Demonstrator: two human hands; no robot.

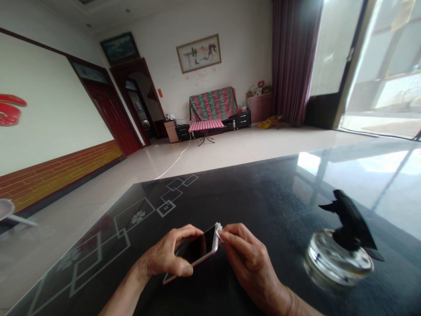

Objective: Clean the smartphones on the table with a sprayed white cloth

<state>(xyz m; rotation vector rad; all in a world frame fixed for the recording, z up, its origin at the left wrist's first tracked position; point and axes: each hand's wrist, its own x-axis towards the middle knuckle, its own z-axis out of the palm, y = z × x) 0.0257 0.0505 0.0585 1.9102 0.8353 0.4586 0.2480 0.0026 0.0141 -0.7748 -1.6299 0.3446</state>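
- Gripping the smartphone [199, 250] by its sides in the head view, the left hand [161, 256] hid part of the screen; whether the phone touched the black tabletop [256, 197] below could not be told.
- The right hand [251, 256] pinched a small white scrap [218, 227] at the phone's upper end; fingertips covered much of it, leaving its material unclear.
- Both forearms were cut off by the bottom edge.
- Glossy tabletop stretched from the hands to its far edge, well beyond them.
- On the right, a clear spray bottle [340, 256] with a black trigger head stood well apart from the right hand.
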